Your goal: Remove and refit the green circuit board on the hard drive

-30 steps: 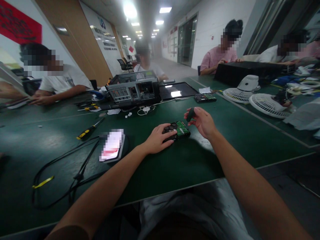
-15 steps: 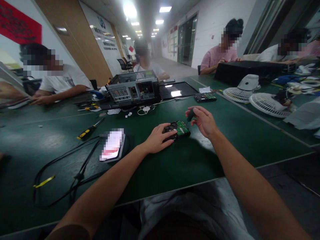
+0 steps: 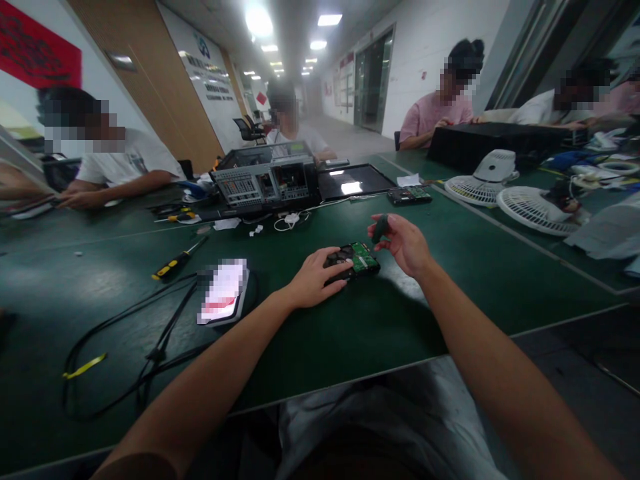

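A hard drive (image 3: pixel 366 259) lies on the green table with its circuit board facing up. My left hand (image 3: pixel 316 277) grips it from the left, fingers across its dark casing and thumb along the near edge. Just off its right end, my right hand (image 3: pixel 407 243) is closed round the dark handle of a small screwdriver (image 3: pixel 381 229). That handle is tilted, and its lower end points down toward the board's right end. Whether the tip touches the drive, I cannot tell.
Left of my arm lie a lit phone (image 3: pixel 224 290), a black cable (image 3: pixel 160 350) and a yellow-black screwdriver (image 3: pixel 173 265). Farther back stand an opened computer case (image 3: pixel 265 183), a second hard drive (image 3: pixel 410 195) and white fan parts (image 3: pixel 537 208). Several people sit around the table.
My right hand has shifted slightly and the screwdriver's handle is turned a little in its fingers. My left hand and the hard drive stay in place.
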A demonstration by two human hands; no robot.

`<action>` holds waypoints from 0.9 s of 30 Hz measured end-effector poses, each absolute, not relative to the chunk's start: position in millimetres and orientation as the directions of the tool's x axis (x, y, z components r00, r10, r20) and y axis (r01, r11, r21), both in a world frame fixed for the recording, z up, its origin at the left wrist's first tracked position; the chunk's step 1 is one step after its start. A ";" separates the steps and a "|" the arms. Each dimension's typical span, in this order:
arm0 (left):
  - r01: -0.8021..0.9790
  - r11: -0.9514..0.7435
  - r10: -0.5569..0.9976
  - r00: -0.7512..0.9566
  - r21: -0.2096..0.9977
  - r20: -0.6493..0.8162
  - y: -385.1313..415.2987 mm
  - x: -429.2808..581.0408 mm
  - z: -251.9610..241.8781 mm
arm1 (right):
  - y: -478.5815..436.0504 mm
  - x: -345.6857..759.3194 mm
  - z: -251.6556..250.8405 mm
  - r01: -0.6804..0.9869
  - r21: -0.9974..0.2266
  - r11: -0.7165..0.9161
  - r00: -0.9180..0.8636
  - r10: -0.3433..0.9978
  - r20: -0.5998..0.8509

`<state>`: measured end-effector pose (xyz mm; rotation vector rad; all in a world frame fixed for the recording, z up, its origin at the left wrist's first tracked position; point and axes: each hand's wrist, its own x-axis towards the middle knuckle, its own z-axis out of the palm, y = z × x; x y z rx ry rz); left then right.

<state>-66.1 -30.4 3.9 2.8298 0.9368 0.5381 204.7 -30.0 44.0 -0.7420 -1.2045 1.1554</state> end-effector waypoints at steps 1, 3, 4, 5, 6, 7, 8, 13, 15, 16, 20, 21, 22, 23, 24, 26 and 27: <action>0.555 -0.804 0.595 0.747 0.214 0.296 -30.6 -66.1 4.5 | -31.0 204.1 44.5 -0.267 -0.917 0.295 -0.049 0.947 0.319; 0.553 -0.805 0.593 0.749 0.214 0.296 -30.9 -66.0 5.4 | -32.5 203.4 45.2 -0.257 -0.919 0.300 -0.053 0.945 0.323; 0.553 -0.805 0.593 0.749 0.216 0.296 -30.9 -66.0 5.5 | -32.8 203.2 45.3 -0.257 -0.918 0.302 -0.055 0.944 0.326; 0.552 -0.805 0.594 0.748 0.218 0.295 -30.8 -66.1 5.4 | -32.9 203.3 45.3 -0.259 -0.917 0.304 -0.057 0.943 0.328; 0.552 -0.803 0.595 0.748 0.222 0.294 -30.7 -66.1 5.2 | -32.7 203.7 45.3 -0.260 -0.916 0.304 -0.057 0.943 0.329; 0.553 -0.802 0.597 0.747 0.226 0.293 -30.6 -66.2 4.9 | -32.3 204.2 45.1 -0.259 -0.917 0.305 -0.055 0.943 0.329; 0.554 -0.800 0.599 0.745 0.228 0.293 -30.6 -66.2 4.7 | -31.7 204.8 44.9 -0.256 -0.917 0.305 -0.051 0.943 0.328; 0.553 -0.802 0.598 0.746 0.228 0.295 -30.5 -66.3 4.4 | -29.1 207.2 44.5 -0.229 -0.922 0.311 -0.027 0.945 0.326; 0.552 -0.804 0.595 0.748 0.222 0.295 -30.4 -66.3 4.3 | -28.9 207.1 44.5 -0.216 -0.923 0.319 -0.024 0.943 0.332; 0.553 -0.804 0.594 0.747 0.218 0.298 -30.2 -66.2 4.0 | -29.1 206.9 44.5 -0.212 -0.923 0.322 -0.022 0.942 0.334; 0.553 -0.805 0.593 0.746 0.216 0.303 -28.7 -65.9 2.1 | -29.9 205.8 44.3 -0.208 -0.922 0.328 -0.016 0.941 0.338; 0.552 -0.805 0.593 0.744 0.217 0.306 -28.4 -65.8 1.6 | -30.1 205.7 44.3 -0.205 -0.921 0.331 -0.015 0.940 0.340; 0.552 -0.805 0.593 0.744 0.217 0.307 -28.1 -65.7 1.2 | -30.2 205.7 44.2 -0.203 -0.921 0.333 -0.013 0.940 0.342; 0.553 -0.805 0.594 0.743 0.217 0.309 -27.9 -65.7 1.0 | -30.2 205.8 44.1 -0.203 -0.921 0.333 -0.012 0.940 0.342; 0.553 -0.805 0.593 0.743 0.216 0.310 -27.9 -65.7 0.9 | -30.3 205.9 43.9 -0.208 -0.921 0.330 -0.010 0.940 0.340; 0.551 -0.806 0.592 0.744 0.215 0.310 -28.0 -65.7 1.1 | -30.5 205.8 43.4 -0.220 -0.922 0.319 -0.011 0.944 0.330; 0.551 -0.806 0.592 0.744 0.216 0.311 -28.2 -65.7 1.3 | -30.7 205.7 43.1 -0.225 -0.923 0.314 -0.012 0.946 0.325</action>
